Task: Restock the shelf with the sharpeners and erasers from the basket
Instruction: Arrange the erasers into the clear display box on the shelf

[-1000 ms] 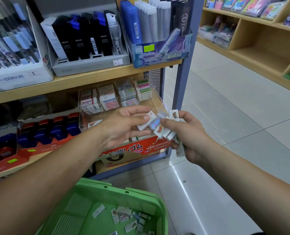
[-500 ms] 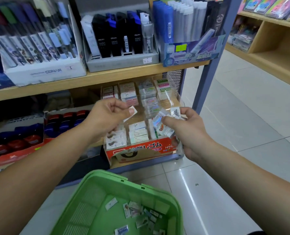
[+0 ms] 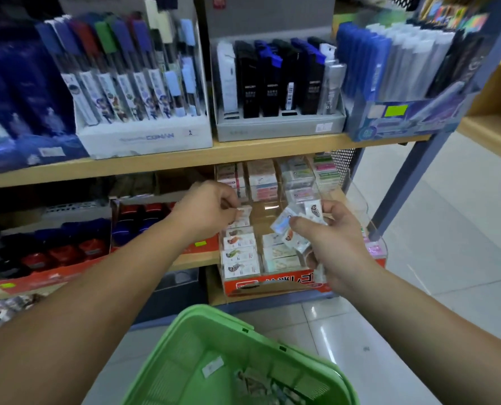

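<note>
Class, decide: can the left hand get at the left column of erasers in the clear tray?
Likely yes: the left hand, pinching one eraser, is at the open back end of that column; the right hand, full of erasers, is off to the side.
</note>
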